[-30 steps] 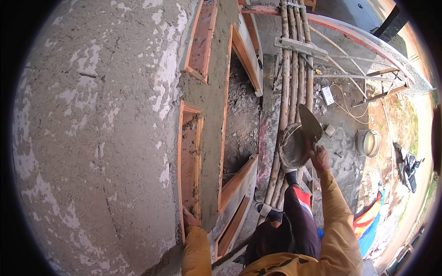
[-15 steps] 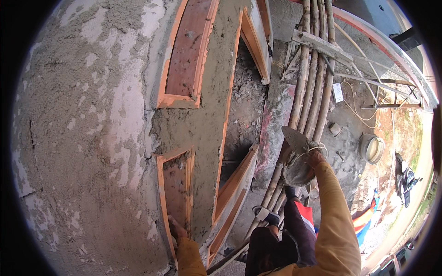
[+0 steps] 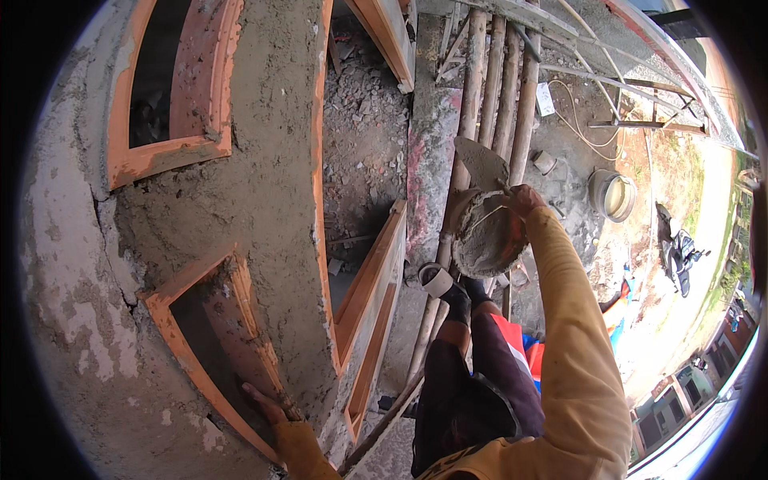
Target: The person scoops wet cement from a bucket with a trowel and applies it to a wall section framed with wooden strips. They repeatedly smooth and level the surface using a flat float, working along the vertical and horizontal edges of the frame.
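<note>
My right hand (image 3: 524,200) is closed around a trowel, its broad mortar-smeared blade (image 3: 480,166) pointing up and left. The same hand holds the wire handle of a bucket of grey mortar (image 3: 490,244), which hangs over the wooden poles in front of my legs. At the lower left, my left hand (image 3: 266,402) reaches into the opening of a small orange-brown wooden frame (image 3: 190,360) set in the plastered wall. Its fingers are stretched out and lie against the inner side; some of them are partly hidden.
I stand on round wooden poles (image 3: 502,88) beside the wall. Another wooden frame (image 3: 172,156) lies farther along the wet plaster (image 3: 272,120). Open window sashes (image 3: 372,276) jut toward the poles. On the ground are a pale round bucket (image 3: 612,196) and a motorbike (image 3: 680,254).
My view has shifted, so wall and frames sit farther left. The mortar bucket's open top faces me more fully now. My right hand keeps the trowel and bucket; my left stays at the lower frame.
</note>
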Tool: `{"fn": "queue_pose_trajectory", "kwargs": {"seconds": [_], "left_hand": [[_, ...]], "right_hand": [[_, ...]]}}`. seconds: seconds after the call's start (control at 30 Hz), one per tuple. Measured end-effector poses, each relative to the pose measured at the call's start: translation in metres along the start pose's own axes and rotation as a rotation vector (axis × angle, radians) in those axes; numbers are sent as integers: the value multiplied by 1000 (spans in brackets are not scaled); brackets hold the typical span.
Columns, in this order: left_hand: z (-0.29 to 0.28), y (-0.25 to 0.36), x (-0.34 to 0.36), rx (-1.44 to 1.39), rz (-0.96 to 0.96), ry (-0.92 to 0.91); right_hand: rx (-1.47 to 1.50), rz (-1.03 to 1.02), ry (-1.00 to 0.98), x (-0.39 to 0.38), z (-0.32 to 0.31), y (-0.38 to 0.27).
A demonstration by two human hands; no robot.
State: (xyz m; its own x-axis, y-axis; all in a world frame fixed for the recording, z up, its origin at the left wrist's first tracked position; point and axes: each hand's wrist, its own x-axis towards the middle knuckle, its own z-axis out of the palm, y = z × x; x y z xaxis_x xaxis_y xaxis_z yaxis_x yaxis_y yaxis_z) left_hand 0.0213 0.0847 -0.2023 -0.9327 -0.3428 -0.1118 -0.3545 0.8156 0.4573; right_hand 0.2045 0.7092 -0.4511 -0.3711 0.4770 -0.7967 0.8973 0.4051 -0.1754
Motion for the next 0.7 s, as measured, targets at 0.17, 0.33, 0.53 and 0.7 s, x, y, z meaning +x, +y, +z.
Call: {"fn": "queue_pose_trajectory", "kwargs": {"seconds": [0.17, 0.33, 0.53, 0.7], "left_hand": [[-4, -1, 2, 4, -7, 3], [2, 8, 19, -4, 15, 38], [29, 24, 14, -20, 28, 23], [34, 39, 11, -1, 20, -3]], "right_hand": [[193, -259, -225, -53, 17, 20], [29, -324, -166, -105, 35, -2], [105, -318, 98, -129, -99, -25], [31, -374, 194, -171, -182, -45]]}}
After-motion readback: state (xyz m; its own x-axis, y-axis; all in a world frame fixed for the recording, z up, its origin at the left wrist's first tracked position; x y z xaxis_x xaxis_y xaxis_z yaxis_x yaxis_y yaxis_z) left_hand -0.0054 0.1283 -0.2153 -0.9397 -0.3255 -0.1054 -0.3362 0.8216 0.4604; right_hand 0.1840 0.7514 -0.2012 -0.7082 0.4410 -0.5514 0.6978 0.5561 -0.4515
